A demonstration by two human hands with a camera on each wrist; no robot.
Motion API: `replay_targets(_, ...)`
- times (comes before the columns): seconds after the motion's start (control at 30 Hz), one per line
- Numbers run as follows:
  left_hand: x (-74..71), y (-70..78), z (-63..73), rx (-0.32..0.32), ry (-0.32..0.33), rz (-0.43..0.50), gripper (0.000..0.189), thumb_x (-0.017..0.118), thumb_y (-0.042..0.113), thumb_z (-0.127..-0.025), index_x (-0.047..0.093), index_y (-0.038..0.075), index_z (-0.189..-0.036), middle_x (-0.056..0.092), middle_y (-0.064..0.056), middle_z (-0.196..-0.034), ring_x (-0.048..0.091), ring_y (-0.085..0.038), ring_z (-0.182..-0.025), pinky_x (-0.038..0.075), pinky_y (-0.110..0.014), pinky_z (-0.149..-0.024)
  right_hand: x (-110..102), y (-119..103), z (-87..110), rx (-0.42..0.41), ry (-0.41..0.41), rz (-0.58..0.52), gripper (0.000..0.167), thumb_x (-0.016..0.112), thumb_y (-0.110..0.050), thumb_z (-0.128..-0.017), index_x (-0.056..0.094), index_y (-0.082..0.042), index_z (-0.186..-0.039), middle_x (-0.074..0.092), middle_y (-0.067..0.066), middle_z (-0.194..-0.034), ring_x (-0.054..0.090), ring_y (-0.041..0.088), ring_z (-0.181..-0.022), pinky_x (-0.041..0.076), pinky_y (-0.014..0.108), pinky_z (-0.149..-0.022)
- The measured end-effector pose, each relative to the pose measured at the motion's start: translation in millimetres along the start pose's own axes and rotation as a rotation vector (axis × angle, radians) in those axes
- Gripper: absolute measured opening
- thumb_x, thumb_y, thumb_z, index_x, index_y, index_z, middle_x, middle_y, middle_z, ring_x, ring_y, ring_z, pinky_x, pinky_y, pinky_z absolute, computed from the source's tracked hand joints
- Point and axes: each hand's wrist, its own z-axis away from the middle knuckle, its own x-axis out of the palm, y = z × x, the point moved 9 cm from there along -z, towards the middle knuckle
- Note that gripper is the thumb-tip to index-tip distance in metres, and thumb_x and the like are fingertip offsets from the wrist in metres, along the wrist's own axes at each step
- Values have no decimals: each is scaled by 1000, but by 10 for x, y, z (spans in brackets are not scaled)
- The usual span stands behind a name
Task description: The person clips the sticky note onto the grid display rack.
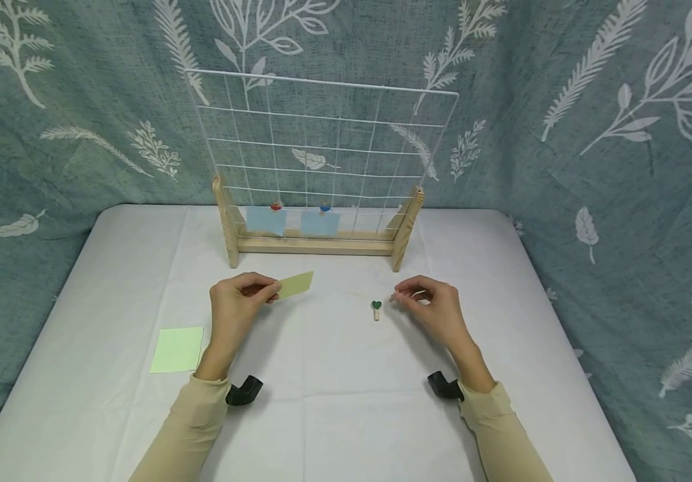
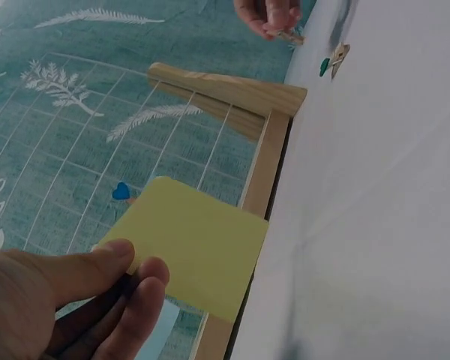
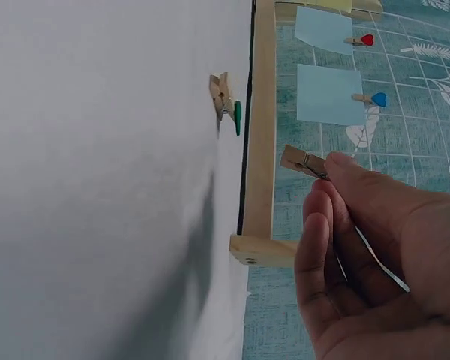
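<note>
My left hand (image 1: 238, 298) pinches a yellow paper note (image 1: 296, 285) by one edge, thumb on top, in front of the grid rack. To the right, my right hand (image 1: 433, 304) holds a small wooden clothespin (image 3: 304, 161) between thumb and fingertips; its far end is hidden by the fingers. Another clothespin with a green heart (image 1: 376, 310) lies on the table just left of the right hand. On the lowest part of the white wire grid (image 1: 333, 127), two blue notes (image 1: 320, 223) hang from clothespins with a red heart (image 3: 367, 40) and a blue heart (image 3: 379, 99).
A stack of light green notes (image 1: 177, 349) lies on the white tablecloth (image 1: 346, 428), left of my left forearm. The rack's wooden base (image 1: 315, 246) stands at the back of the table. Behind it hangs a teal curtain (image 1: 563, 167) with white leaf prints.
</note>
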Motion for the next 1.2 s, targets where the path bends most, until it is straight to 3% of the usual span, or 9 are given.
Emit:
replay_targets(0.17, 158, 20, -72, 4, -28, 37, 5, 87, 6, -86, 82, 5, -86, 79, -11, -79, 76, -23, -63, 61, -24, -60, -41, -112, -85, -26, 39, 4, 17, 87, -9, -87, 81, -12, -103, 79, 4, -94, 74, 22, -85, 60, 21, -76)
replay_targets(0.47, 368, 79, -168, 25, -55, 68, 4, 86, 5, -87, 82, 3, -87, 78, -12, -78, 76, -24, -62, 62, -31, -60, -73, -284, -216, -77, 60, -8, 19, 81, 6, -88, 77, 5, -106, 79, 19, -97, 75, 37, -89, 61, 29, -77)
replay_targets(0.7, 525, 114, -240, 26, -62, 86, 8, 87, 6, -86, 82, 0, -89, 78, -18, -80, 76, -33, -64, 63, -38, -62, -138, -350, -301, -115, 87, 16, 18, 83, -6, -90, 80, -6, -108, 80, 8, -100, 76, 25, -91, 62, 32, -79)
replay_targets(0.8, 587, 123, -272, 31, -58, 98, 8, 87, 4, -86, 82, -1, -90, 78, -19, -81, 76, -35, -65, 63, -35, -61, -155, -380, -331, -123, 91, 15, 16, 83, -10, -92, 80, -8, -108, 80, 4, -100, 75, 21, -92, 62, 29, -80)
replay_targets(1.03, 696, 159, -328, 45, -49, 91, 5, 86, 2, -85, 82, 1, -87, 79, -15, -80, 76, -27, -64, 61, -24, -61, -173, -460, -399, -140, 109, 7, 14, 82, -10, -92, 80, -7, -106, 80, 3, -99, 74, 19, -92, 59, 19, -80)
replay_targets(1.2, 748, 178, -360, 66, -42, 74, 5, 86, 1, -86, 81, -1, -86, 79, -14, -80, 75, -24, -63, 60, -23, -60, -187, -497, -435, -153, 128, 8, 14, 82, -8, -92, 80, -8, -107, 80, 5, -99, 75, 21, -92, 61, 28, -80)
